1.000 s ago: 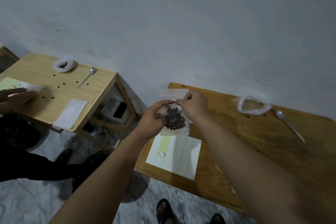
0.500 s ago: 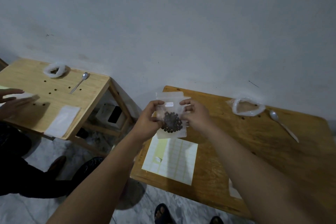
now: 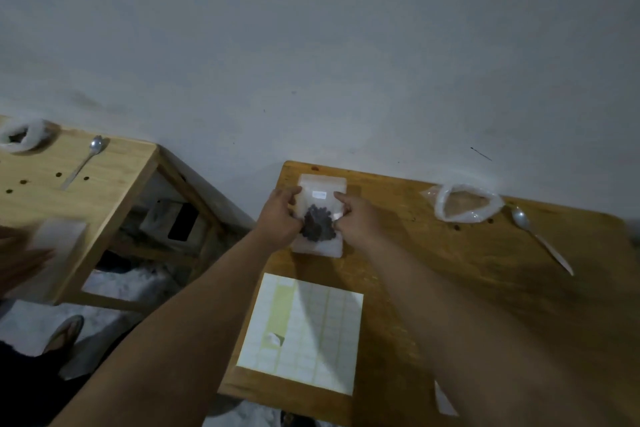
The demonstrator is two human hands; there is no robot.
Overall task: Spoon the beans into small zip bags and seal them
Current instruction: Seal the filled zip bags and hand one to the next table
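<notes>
— Two hands on one item? State grip.
— Confirmed. Left hand (image 3: 278, 218) and right hand (image 3: 356, 220) each pinch a side of the zip bag (image 3: 320, 246), centre frame, low over the table (image 3: 433, 270). Beans (image 3: 318, 227) sit clumped mid-bag.
— Other items?
— Label sheet (image 3: 311, 333) lower centre; open bag (image 3: 464, 201) and spoon (image 3: 540, 239) upper right, just apart.

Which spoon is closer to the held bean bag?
The spoon on the darker table, right of the rolled-open plastic bag. The other spoon lies on the lighter table across the gap, farther from the zip bag.
</notes>
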